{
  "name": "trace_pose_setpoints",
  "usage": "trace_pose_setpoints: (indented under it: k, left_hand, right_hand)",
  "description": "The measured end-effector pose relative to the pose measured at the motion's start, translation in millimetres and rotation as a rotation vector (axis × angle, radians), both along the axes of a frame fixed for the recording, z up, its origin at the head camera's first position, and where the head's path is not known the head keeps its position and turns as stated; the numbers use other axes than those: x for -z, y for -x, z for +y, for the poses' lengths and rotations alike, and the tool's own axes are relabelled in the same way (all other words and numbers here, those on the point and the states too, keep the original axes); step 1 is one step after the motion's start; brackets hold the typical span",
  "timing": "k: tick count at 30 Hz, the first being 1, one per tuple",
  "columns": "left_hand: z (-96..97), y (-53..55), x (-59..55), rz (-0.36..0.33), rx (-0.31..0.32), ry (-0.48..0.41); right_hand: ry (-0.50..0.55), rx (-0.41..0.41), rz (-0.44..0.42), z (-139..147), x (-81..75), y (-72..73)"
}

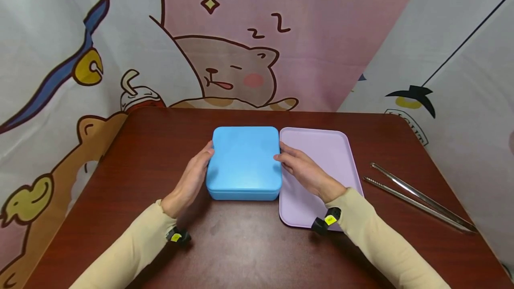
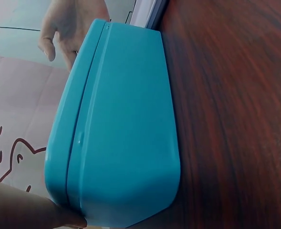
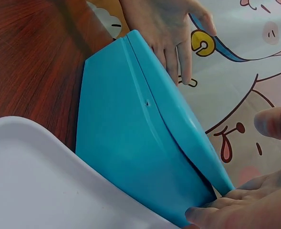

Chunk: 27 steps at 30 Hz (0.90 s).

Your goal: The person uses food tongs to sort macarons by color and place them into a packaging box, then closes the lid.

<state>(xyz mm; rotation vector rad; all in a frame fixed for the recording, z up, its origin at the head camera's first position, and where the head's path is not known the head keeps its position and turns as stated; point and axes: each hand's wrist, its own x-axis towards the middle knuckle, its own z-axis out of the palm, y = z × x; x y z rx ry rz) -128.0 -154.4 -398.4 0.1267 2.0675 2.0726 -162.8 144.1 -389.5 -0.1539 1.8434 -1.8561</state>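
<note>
A light-blue lidded box [image 1: 246,159] lies flat on the table, its lid on top. Along its left side, my left hand [image 1: 189,177] touches the wall with fairly straight fingers. At the opposite side, my right hand [image 1: 307,171] has its fingers against the lid's edge; the thumb stands apart from them. From the right wrist, a narrow gap shows between lid and box [image 3: 126,129] close to the right fingertips [image 3: 197,214]. The left wrist view shows the seam closed along the front.
Right of the box lies a flat lilac tray [image 1: 297,208], partly under the right forearm. Metal tongs [image 1: 421,200] rest farther right, their closed end near the edge of the dark wooden table [image 1: 237,244]. A printed cartoon cloth [image 1: 321,35] hangs behind.
</note>
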Motion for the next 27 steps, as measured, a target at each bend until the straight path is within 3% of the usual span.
trace_pose_setpoints:
  k: [27]
  left_hand:
    - [3.1,-1.7,-0.3,-0.028,-0.029,0.165]
  right_hand:
    - [-0.061,-0.006,-0.028,-4.7,4.5,0.7]
